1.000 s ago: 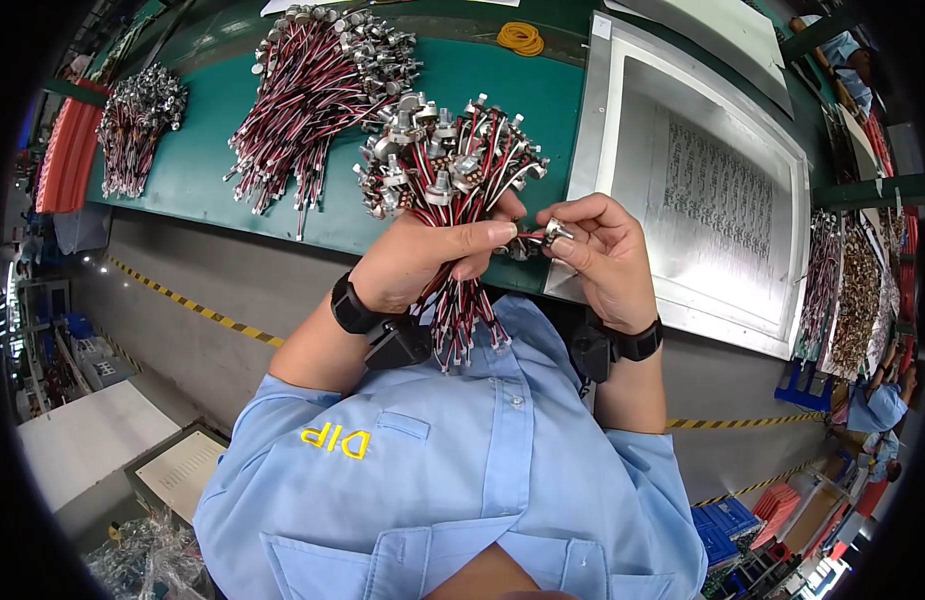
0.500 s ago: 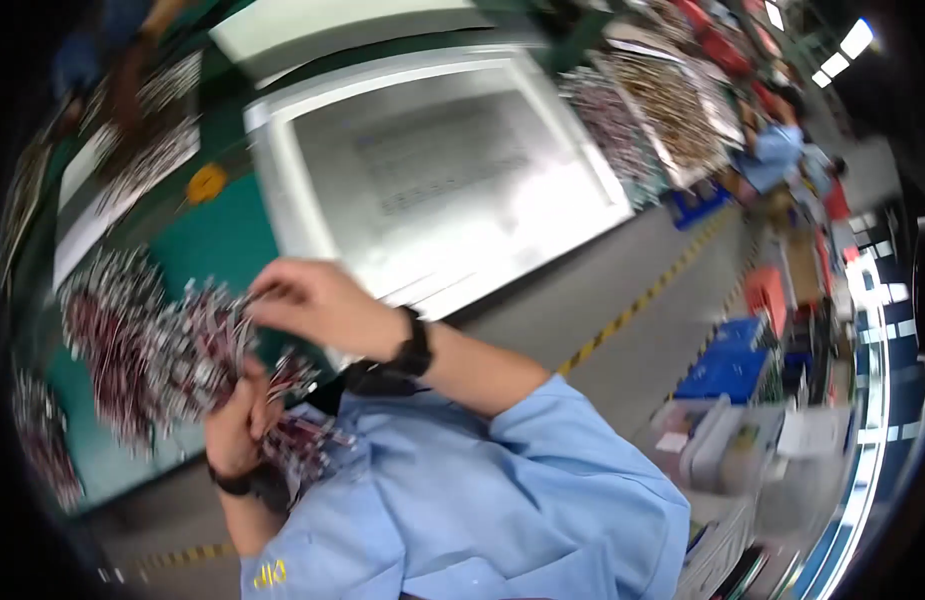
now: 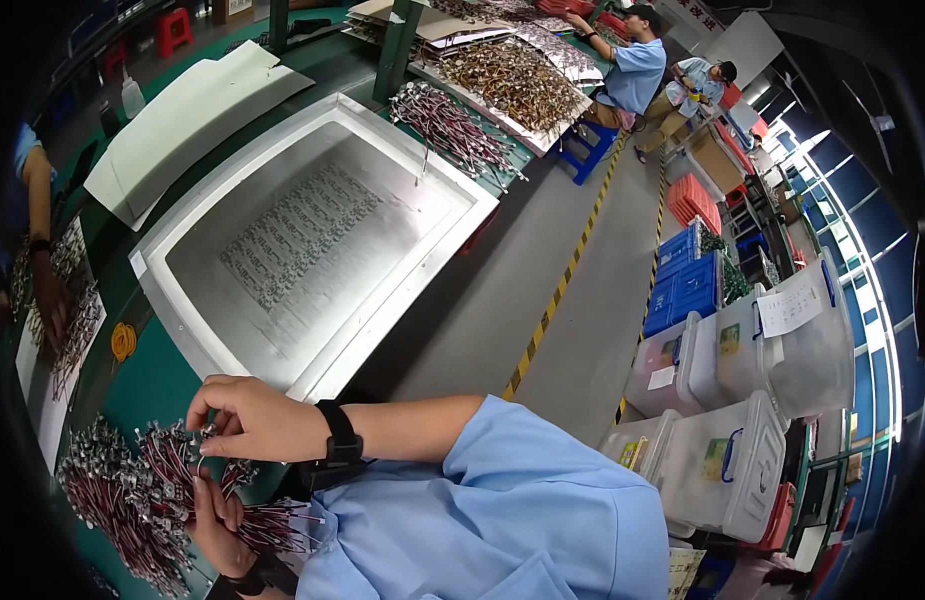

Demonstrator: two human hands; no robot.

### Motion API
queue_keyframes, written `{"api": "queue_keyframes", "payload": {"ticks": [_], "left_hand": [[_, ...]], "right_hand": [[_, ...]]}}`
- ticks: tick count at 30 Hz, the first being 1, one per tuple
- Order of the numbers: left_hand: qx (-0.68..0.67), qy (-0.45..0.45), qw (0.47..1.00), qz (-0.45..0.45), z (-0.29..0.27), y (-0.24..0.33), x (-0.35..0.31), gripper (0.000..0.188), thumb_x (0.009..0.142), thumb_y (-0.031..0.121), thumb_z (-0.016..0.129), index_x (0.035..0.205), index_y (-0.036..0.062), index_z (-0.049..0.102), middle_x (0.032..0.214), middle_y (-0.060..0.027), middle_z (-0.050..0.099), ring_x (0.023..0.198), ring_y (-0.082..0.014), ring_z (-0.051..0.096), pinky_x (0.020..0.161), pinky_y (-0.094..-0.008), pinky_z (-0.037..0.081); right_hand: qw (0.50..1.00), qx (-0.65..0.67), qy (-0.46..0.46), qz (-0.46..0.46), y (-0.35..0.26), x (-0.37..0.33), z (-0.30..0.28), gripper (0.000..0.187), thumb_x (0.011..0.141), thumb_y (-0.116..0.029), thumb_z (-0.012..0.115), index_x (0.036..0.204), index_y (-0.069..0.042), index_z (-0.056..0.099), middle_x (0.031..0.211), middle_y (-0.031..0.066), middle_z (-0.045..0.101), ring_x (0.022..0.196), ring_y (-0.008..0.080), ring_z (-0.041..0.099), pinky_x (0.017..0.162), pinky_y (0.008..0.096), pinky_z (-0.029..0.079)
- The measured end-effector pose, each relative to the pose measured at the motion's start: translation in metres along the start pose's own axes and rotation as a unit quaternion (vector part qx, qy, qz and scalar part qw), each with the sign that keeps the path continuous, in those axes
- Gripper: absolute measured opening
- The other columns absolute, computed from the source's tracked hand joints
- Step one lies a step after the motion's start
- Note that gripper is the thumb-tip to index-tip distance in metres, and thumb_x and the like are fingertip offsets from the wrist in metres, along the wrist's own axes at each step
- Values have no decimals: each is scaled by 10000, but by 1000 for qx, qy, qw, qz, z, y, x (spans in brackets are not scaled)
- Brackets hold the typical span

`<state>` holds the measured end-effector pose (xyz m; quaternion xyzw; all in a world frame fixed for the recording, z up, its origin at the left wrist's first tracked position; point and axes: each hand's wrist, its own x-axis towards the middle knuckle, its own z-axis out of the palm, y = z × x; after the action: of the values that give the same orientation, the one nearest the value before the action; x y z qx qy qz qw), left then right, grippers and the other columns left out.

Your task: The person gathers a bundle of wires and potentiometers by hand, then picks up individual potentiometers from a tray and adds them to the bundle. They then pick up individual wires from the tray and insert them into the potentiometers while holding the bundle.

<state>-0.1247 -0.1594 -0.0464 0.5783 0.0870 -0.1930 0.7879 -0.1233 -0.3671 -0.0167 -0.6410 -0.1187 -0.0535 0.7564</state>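
Observation:
My left hand (image 3: 214,528) is closed round a bundle of thin dark-red and black cables (image 3: 277,527), whose loose ends stick out toward my shirt. Just above it my right hand (image 3: 250,418) has its thumb and fingers pinched together at the cables' small silvery connector ends; exactly what lies between its fingertips is too small to make out. Beside and beneath both hands spreads a big heap of similar cables (image 3: 117,500) with pale connectors, on the green table mat (image 3: 167,370).
A silver framed screen (image 3: 172,290) lies beyond my hands, with a white board (image 3: 192,130) behind it. An orange coil (image 3: 123,342) is at left, near another person's arm (image 3: 44,270). More cables (image 3: 452,130) lie past the frame. Clear plastic bins (image 3: 717,470) stand at right.
The view has swung, so the framed screen and aisle appear shifted leftward and sharper. My left hand still grips the cable bundle; my right hand stays at the connector ends, its fingers more curled.

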Motion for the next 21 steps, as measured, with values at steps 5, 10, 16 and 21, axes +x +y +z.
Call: {"api": "queue_keyframes", "payload": {"ticks": [5,10,16,21], "left_hand": [[-61,36,997,-15,1,4,-12,182,924,156,523,1003,-1,571,534,41,358,394,-46,247,402,-206,217],[6,-3,1000,-18,23,12,-10,165,882,133,582,985,4,566,548,37,422,429,-49,333,418,-212,259],[22,-12,1000,-12,17,13,-14,182,873,175,610,953,11,606,565,37,458,456,-35,368,416,-206,260],[12,-25,1000,-7,15,17,-17,183,869,174,615,955,12,609,573,40,470,462,-28,377,415,-194,264]], "right_hand": [[981,142,-80,107,14,-4,-1,184,832,-18,633,1003,13,573,957,65,616,855,102,603,741,221,506],[973,161,-67,151,14,-7,-21,264,860,-13,570,1116,37,531,1073,130,613,948,171,616,834,287,505],[962,172,-76,197,16,-4,-17,293,876,-73,568,1146,29,510,1104,153,600,978,183,609,852,284,502],[965,170,-72,186,18,-4,-11,309,877,-83,571,1155,35,505,1106,157,597,982,172,604,853,276,501]]}}
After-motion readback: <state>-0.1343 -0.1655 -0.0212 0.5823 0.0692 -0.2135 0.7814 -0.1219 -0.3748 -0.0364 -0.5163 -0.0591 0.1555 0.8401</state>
